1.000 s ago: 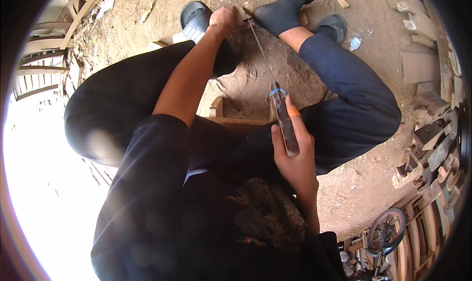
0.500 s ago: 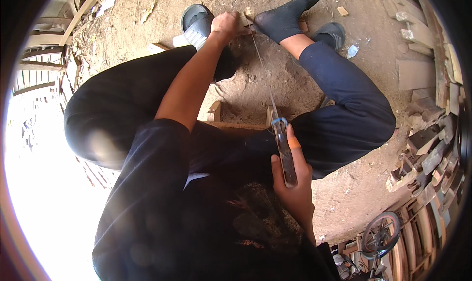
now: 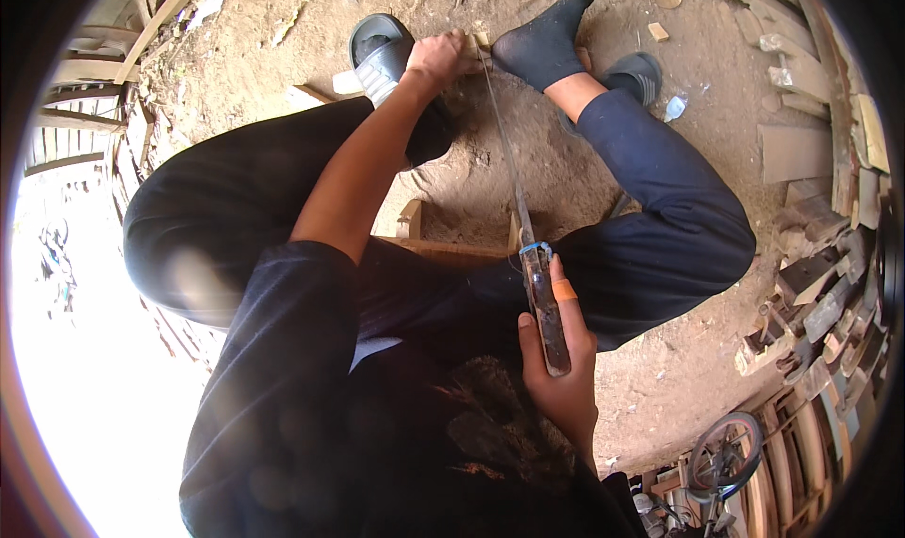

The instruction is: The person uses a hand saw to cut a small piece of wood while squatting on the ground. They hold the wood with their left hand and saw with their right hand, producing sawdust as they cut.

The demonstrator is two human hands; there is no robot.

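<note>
My right hand [image 3: 566, 359] is wrapped round the dark, worn handle of a handsaw [image 3: 547, 312], low and right of the middle. Blue binding circles the front of the handle, and one finger wears an orange band. The long thin blade runs away from me, its far end lying at a small block of wood [image 3: 471, 59]. Closed on the left part of that block is my left hand [image 3: 437, 56], arm stretched out. A foot in a dark sock [image 3: 542, 46] presses near the block's right end. How deep the blade sits in the wood is too small to tell.
A wooden seat edge [image 3: 448, 248] shows between my legs. Sandals [image 3: 382, 53] lie by my feet. Small wood offcuts [image 3: 658, 32] dot the dirt floor. Stacked scrap wood [image 3: 830, 302] lines the right side, with a bicycle wheel [image 3: 724, 455] at the lower right.
My right hand has drawn the saw a little back toward me. My left hand keeps its hold on the block, and the socked foot has shifted only slightly.
</note>
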